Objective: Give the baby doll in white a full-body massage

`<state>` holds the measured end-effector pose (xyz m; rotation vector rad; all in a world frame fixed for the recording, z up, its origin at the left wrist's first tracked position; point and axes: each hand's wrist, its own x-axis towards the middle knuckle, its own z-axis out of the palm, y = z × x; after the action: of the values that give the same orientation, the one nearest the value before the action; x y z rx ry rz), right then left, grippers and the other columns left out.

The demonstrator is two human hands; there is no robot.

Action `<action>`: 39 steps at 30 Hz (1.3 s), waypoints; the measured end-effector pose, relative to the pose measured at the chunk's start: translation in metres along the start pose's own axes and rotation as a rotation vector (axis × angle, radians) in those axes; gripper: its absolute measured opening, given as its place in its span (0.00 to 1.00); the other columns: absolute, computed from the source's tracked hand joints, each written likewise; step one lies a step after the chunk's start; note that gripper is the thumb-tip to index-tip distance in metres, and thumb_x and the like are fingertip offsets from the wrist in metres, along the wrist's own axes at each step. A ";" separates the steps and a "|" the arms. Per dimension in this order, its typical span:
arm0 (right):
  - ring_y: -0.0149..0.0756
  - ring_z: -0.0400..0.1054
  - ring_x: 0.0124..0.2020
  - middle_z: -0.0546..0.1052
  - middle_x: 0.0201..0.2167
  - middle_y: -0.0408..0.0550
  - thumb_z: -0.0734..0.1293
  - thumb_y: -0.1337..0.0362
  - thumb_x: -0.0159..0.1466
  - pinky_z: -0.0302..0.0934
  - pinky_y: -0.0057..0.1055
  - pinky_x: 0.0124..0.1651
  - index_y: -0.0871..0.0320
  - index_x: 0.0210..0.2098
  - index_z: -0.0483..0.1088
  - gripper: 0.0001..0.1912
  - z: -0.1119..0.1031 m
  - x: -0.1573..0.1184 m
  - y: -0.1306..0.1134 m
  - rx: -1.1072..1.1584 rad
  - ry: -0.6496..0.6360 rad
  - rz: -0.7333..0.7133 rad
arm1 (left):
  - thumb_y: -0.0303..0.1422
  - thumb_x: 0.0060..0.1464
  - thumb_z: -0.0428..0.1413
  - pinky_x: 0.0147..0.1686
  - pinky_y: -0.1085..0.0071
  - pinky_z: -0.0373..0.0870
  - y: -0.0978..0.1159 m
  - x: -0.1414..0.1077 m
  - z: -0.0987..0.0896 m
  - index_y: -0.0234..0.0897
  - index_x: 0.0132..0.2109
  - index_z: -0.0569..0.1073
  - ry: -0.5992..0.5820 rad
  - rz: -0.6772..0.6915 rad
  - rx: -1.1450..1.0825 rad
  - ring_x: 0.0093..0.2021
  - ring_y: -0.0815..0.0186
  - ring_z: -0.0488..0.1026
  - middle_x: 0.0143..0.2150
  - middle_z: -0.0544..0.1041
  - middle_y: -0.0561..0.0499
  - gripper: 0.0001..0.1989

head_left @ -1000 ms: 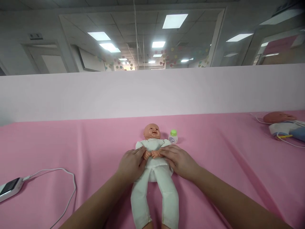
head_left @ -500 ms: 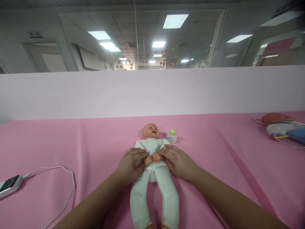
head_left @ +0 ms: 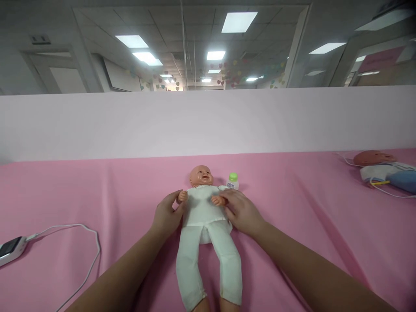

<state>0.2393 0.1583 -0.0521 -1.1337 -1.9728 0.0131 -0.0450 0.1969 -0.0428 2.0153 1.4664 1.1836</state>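
A baby doll [head_left: 202,208] in white clothes lies on its back on the pink cloth [head_left: 136,186], head pointing away from me. My left hand [head_left: 167,214] grips the doll's arm on the left near its small hand, which is raised beside the chest. On the other side, my right hand [head_left: 242,212] is closed around the doll's other arm, whose small hand rests over the chest. Just beyond my right hand stands a small bottle with a green cap [head_left: 233,180], its lower part partly hidden.
At the left lies a white device with a dark screen [head_left: 11,250], its white cable [head_left: 92,260] curving toward me. A second doll [head_left: 373,158] with blue and white cloth and a thin tube lies at the far right. A white panel [head_left: 208,123] rises behind the cloth.
My left hand has moved the doll's arm outward and up, from the belly to beside the chest. My right hand and the other doll arm have shifted slightly upward. The view has tilted a little.
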 end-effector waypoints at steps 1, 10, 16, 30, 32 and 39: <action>0.47 0.73 0.57 0.78 0.55 0.51 0.64 0.64 0.69 0.68 0.50 0.61 0.53 0.57 0.71 0.18 -0.002 0.000 0.004 0.054 0.056 0.089 | 0.45 0.64 0.55 0.55 0.61 0.71 -0.001 0.001 -0.002 0.47 0.54 0.78 0.020 -0.055 -0.061 0.55 0.54 0.77 0.54 0.82 0.51 0.16; 0.47 0.80 0.40 0.81 0.47 0.53 0.72 0.50 0.60 0.75 0.41 0.41 0.52 0.62 0.64 0.34 -0.024 -0.002 0.067 0.320 0.295 0.894 | 0.51 0.57 0.60 0.39 0.61 0.77 -0.046 0.023 -0.017 0.38 0.42 0.77 0.294 -0.487 -0.345 0.44 0.51 0.81 0.41 0.83 0.43 0.20; 0.41 0.75 0.25 0.79 0.28 0.48 0.72 0.56 0.58 0.67 0.33 0.22 0.52 0.48 0.65 0.21 -0.020 -0.004 0.084 0.555 0.260 1.069 | 0.33 0.54 0.66 0.42 0.62 0.83 -0.066 0.034 -0.016 0.36 0.43 0.75 0.306 -0.652 -0.808 0.38 0.58 0.83 0.41 0.82 0.43 0.12; 0.45 0.77 0.49 0.79 0.54 0.51 0.70 0.56 0.63 0.73 0.44 0.53 0.50 0.64 0.64 0.31 -0.014 -0.004 0.024 0.238 0.218 0.417 | 0.38 0.57 0.61 0.51 0.58 0.74 0.002 0.001 -0.012 0.46 0.49 0.78 0.066 -0.125 -0.141 0.52 0.50 0.78 0.49 0.82 0.47 0.13; 0.46 0.75 0.52 0.79 0.53 0.49 0.69 0.61 0.64 0.71 0.46 0.57 0.49 0.59 0.69 0.24 -0.010 -0.004 0.008 0.143 0.106 0.206 | 0.38 0.59 0.59 0.51 0.59 0.73 0.010 -0.005 -0.007 0.47 0.50 0.78 -0.026 0.011 0.002 0.52 0.51 0.77 0.51 0.82 0.48 0.13; 0.48 0.70 0.55 0.78 0.51 0.54 0.63 0.75 0.65 0.68 0.51 0.59 0.54 0.55 0.76 0.22 -0.005 -0.001 -0.005 -0.075 -0.151 -0.215 | 0.33 0.64 0.53 0.62 0.55 0.68 0.012 -0.007 0.000 0.46 0.57 0.78 -0.220 0.313 0.372 0.61 0.50 0.72 0.61 0.77 0.46 0.18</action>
<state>0.2394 0.1532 -0.0478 -0.9856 -2.2375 -0.0916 -0.0386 0.1857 -0.0372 2.6089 1.3743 0.8003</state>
